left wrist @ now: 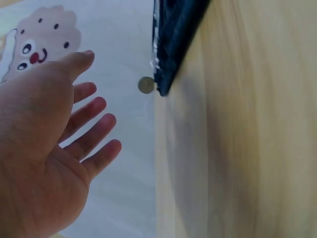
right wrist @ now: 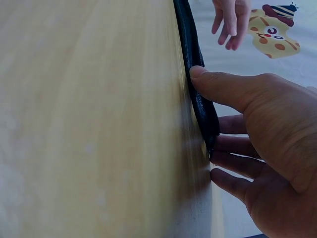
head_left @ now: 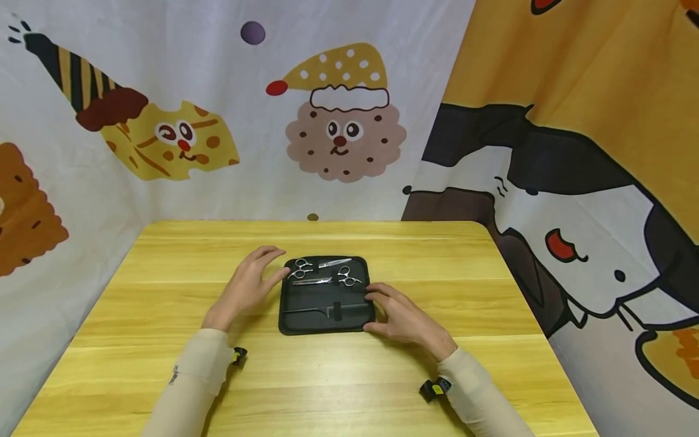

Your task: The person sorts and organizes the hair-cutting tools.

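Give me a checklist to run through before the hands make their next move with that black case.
1. Case open, contents facing up: ok.
2. Both scissors in place, the upper pair and the lower pair: ok, both lie on the case's far half.
3. Scissors firmly secured: cannot tell; how tightly they are held does not show.
4. Comb under its strap: ok, the strap crosses it.
5. Right hand in contact with the case: ok, its thumb touches the edge.
6. Left hand in contact with the case: not ok, its wrist view shows a gap.
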Action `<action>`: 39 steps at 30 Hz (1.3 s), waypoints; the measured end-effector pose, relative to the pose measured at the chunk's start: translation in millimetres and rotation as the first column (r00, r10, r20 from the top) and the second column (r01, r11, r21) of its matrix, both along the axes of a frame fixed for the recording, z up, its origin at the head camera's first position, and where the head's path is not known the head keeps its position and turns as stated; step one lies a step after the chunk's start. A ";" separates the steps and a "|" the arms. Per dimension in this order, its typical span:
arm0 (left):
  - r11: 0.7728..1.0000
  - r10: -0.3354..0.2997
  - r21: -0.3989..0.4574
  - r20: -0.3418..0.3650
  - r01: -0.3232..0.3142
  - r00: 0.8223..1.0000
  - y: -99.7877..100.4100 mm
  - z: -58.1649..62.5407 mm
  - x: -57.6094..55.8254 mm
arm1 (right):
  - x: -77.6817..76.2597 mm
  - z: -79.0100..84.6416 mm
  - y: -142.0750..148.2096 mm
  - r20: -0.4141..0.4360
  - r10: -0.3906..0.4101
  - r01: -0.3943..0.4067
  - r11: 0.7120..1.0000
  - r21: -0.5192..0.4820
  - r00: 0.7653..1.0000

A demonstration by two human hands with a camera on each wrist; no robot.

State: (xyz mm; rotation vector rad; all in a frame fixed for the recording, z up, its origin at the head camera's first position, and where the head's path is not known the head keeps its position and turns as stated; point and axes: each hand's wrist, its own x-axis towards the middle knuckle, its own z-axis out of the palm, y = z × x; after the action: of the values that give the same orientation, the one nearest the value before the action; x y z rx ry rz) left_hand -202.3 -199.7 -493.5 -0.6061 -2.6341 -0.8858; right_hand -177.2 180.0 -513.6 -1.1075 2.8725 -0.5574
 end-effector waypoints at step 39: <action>0.987 0.079 -0.155 0.179 -0.051 0.981 22.3 -20.5 -49.9 | -0.6 -3.1 1.6 -0.015 0.021 -0.022 0.999 -0.036 1.000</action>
State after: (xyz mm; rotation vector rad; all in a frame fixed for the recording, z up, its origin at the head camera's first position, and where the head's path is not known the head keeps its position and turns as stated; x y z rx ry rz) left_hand -252.1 -177.4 -513.9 -0.4901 -2.8894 -0.7631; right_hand -177.8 181.6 -516.7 -1.1505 2.8707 -0.6055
